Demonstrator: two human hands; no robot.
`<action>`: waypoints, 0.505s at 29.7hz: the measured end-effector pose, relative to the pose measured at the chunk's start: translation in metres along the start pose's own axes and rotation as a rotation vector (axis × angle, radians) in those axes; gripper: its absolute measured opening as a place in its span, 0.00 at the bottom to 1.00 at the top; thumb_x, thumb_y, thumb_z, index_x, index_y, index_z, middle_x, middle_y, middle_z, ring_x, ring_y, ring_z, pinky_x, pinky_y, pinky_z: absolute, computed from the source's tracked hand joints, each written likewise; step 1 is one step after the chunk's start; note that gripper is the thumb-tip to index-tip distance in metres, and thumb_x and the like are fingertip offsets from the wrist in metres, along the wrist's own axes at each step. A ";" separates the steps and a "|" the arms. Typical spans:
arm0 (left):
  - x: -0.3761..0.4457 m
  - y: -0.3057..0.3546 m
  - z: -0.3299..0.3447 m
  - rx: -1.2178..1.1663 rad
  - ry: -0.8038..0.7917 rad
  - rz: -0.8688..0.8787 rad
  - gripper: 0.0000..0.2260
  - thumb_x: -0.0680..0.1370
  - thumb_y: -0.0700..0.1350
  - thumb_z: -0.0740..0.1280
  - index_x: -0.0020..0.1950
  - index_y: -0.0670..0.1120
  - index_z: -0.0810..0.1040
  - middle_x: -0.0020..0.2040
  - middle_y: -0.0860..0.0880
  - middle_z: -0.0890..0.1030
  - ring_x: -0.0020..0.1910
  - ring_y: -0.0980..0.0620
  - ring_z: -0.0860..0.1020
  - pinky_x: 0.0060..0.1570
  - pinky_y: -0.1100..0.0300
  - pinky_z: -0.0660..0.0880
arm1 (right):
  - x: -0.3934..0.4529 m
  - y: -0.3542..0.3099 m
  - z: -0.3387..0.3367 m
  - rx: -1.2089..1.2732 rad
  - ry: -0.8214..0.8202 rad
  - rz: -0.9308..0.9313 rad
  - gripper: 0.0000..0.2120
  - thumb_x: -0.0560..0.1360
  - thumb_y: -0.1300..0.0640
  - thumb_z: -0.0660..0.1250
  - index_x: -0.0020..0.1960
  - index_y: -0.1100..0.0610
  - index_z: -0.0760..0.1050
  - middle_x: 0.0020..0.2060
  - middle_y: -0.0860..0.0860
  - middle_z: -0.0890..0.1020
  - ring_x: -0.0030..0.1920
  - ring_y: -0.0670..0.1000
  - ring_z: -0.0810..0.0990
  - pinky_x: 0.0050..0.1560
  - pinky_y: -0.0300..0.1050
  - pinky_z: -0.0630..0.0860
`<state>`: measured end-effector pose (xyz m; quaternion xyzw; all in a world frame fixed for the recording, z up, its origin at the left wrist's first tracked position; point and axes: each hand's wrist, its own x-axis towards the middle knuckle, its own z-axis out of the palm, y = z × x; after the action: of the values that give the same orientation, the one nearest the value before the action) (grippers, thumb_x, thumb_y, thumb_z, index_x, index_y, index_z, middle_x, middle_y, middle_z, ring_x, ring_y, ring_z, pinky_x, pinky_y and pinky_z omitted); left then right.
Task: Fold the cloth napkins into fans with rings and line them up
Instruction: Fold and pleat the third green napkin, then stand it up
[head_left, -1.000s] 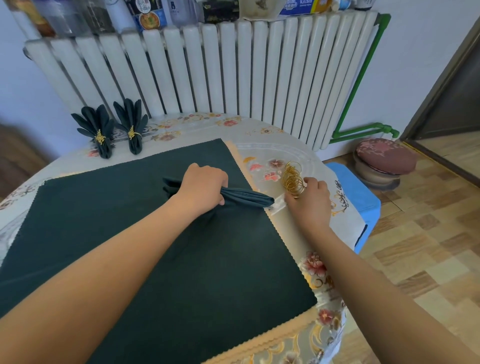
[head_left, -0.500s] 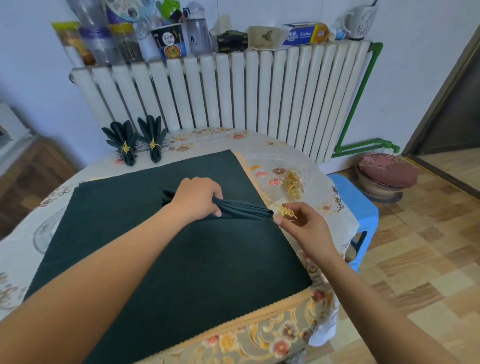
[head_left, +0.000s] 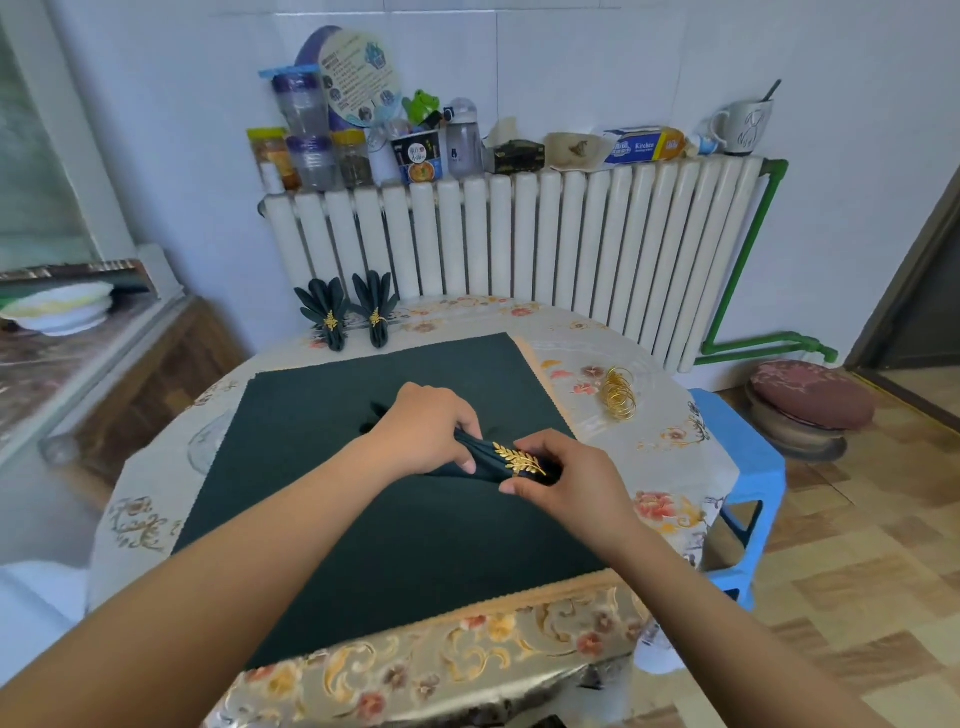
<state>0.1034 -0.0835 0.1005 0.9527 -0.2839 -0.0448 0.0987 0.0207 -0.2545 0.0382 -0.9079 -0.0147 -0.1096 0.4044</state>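
My left hand (head_left: 426, 431) grips the pleated dark green napkin (head_left: 480, 457) at mid-frame, fingers curled round the bundle, thumb underneath. My right hand (head_left: 558, 475) pinches the gold leaf ring (head_left: 519, 460), which sits around the napkin's right end; fingers curled over it, thumb at the lower side. Both hands nearly touch, w/ the ring between them. The napkin's pleat tips poke out left of my left hand, low over the dark green mat (head_left: 322, 467).

The mat covers most of the round table (head_left: 670, 467); its pinked right edge runs diagonally just right of my right hand, its front edge lies near the table's lower rim. Bare floral tablecloth shows right of the mat, where a pile of spare gold rings (head_left: 618, 395) lies, well apart from my hands. Mat is open on the left & lower centre of frame.

Two finished fan napkins (head_left: 356, 312) stand side by side at the table's far edge, upper left of centre, each w/ a gold ring, close to the white radiator (head_left: 519, 234). A blue stool (head_left: 748, 467) sits tight against the table's right side; a round cushion stool (head_left: 810, 402) stands beyond it on the floor.
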 end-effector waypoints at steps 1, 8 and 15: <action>-0.007 0.001 -0.001 0.010 0.012 0.006 0.07 0.69 0.51 0.76 0.46 0.54 0.83 0.46 0.56 0.82 0.51 0.54 0.76 0.59 0.56 0.66 | -0.002 -0.008 0.003 -0.032 0.000 -0.009 0.18 0.67 0.46 0.75 0.54 0.46 0.76 0.46 0.40 0.82 0.46 0.44 0.79 0.48 0.45 0.77; -0.025 -0.007 -0.007 0.041 0.031 0.015 0.10 0.70 0.52 0.75 0.49 0.54 0.84 0.46 0.56 0.81 0.55 0.49 0.69 0.60 0.55 0.64 | -0.011 -0.032 0.021 -0.066 0.000 -0.019 0.17 0.68 0.45 0.74 0.53 0.48 0.75 0.45 0.42 0.82 0.44 0.45 0.80 0.46 0.44 0.77; -0.030 -0.015 0.011 0.129 0.121 0.149 0.11 0.70 0.48 0.75 0.50 0.53 0.79 0.50 0.58 0.75 0.59 0.56 0.68 0.69 0.54 0.49 | -0.021 -0.037 0.045 0.000 0.046 0.079 0.16 0.67 0.46 0.76 0.46 0.50 0.71 0.40 0.42 0.77 0.40 0.45 0.76 0.41 0.42 0.75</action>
<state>0.0845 -0.0565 0.0879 0.9342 -0.3500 0.0385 0.0571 0.0044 -0.1954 0.0313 -0.9050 0.0303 -0.1144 0.4086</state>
